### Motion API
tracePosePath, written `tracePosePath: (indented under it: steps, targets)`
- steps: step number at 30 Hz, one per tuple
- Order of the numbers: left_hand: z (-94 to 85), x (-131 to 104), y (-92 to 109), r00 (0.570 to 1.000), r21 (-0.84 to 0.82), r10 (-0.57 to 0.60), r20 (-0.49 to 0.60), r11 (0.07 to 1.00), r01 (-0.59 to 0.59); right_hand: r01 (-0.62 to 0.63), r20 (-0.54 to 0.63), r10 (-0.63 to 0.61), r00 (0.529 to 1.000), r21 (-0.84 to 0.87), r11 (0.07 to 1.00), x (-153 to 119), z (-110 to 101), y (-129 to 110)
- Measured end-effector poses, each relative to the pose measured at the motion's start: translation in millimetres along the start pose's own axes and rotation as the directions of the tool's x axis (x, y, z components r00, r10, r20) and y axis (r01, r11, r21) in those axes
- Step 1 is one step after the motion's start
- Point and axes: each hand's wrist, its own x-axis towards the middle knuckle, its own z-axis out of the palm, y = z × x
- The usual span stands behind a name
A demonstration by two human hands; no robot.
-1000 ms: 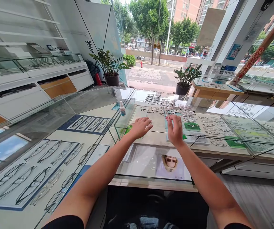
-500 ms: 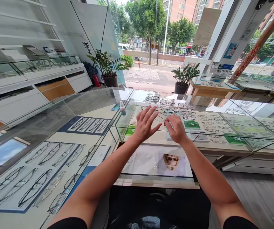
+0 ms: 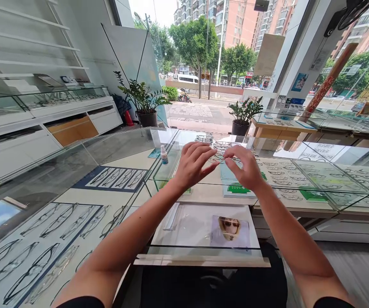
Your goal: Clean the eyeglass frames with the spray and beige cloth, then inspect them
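Note:
Both my hands are raised over the glass counter, close together with their fingertips facing. My left hand [image 3: 194, 164] is open, its fingers bent forward and the thumb held apart below them. My right hand [image 3: 244, 167] has thumb and fingertips brought together on a thin wire-like piece [image 3: 222, 159], hard to make out against the spectacles behind it. Rows of eyeglasses [image 3: 205, 137] lie in the display past my fingers. Under my right hand is a white and green box [image 3: 239, 189]. A small white spray bottle [image 3: 164, 155] stands left of my left hand.
Glass edges of the display counter [image 3: 203, 247] run before me. A printed card [image 3: 230, 233] lies under the glass. To the left are trays of eyeglasses [image 3: 117, 177]. Potted plants [image 3: 147, 102] stand by the window, and a slanted wooden pole [image 3: 328, 81] is at right.
The camera view has tilted up a little. My left fingers have curled from a spread pose towards my right hand. The right hand has turned, showing its thumb and fingertips more.

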Motion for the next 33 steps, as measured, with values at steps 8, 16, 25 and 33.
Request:
tracePosePath:
  steps: [8, 16, 25, 33]
  targets:
    - [-45.4, 72.8, 63.1, 0.917, 0.394, 0.328, -0.228, 0.892, -0.222, 0.278, -0.426, -0.220, 0.878, 0.077, 0.958, 51.4, -53.8, -27.6]
    - [-53.2, 67.6, 90.2, 0.885, 0.296, 0.325, -0.334, 0.927, -0.229, 0.254, -0.480, -0.190, 0.856, 0.072, 0.964, 47.1, -54.8, -51.2]
    - [-55.9, 57.7, 87.7, 0.947, 0.142, 0.190, -0.257, 0.977, -0.158, 0.185, -0.422, -0.137, 0.896, 0.075, 0.980, 33.6, -56.6, -49.9]
    - [-62.4, 55.7, 95.1, 0.973, 0.028, 0.106, -0.203, 0.994, -0.103, 0.100, -0.434, -0.085, 0.897, 0.011, 0.995, 26.8, -59.5, -54.2]
